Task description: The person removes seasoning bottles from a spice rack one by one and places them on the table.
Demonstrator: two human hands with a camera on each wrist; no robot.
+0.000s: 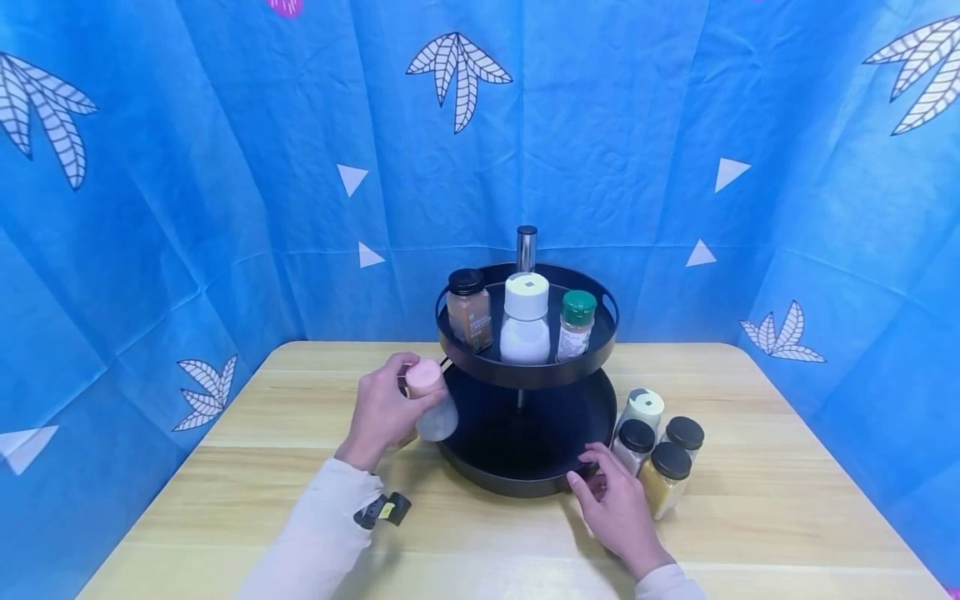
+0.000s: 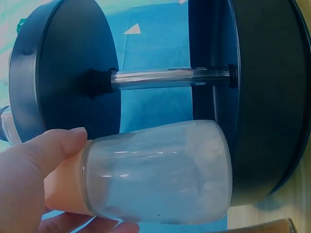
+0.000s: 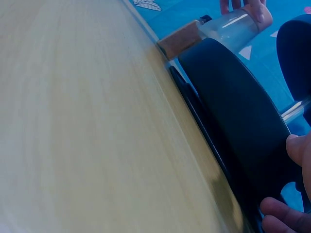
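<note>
My left hand (image 1: 386, 408) grips a clear jar with a pink cap (image 1: 437, 414) by its cap, tilted at the left edge of a black two-tier rack (image 1: 528, 486). In the left wrist view, the jar's glass body (image 2: 160, 174) looks cloudy, and its base overlaps the rack's lower tray (image 2: 272, 107). At the front right, my right hand (image 1: 617, 508) holds the lower tray's rim, index finger over it and thumb at the wall. The right wrist view shows the thumb (image 3: 297, 149) at the tray's edge, beside a handle cutout.
On the upper tray (image 1: 517, 377) stand a brown spice jar (image 1: 469, 315), a white-capped jar (image 1: 525, 321) and a green-capped jar (image 1: 576, 327). Several jars, including a yellow one (image 1: 663, 482), cluster right of the rack. Another brown jar (image 3: 181, 41) stands at its left.
</note>
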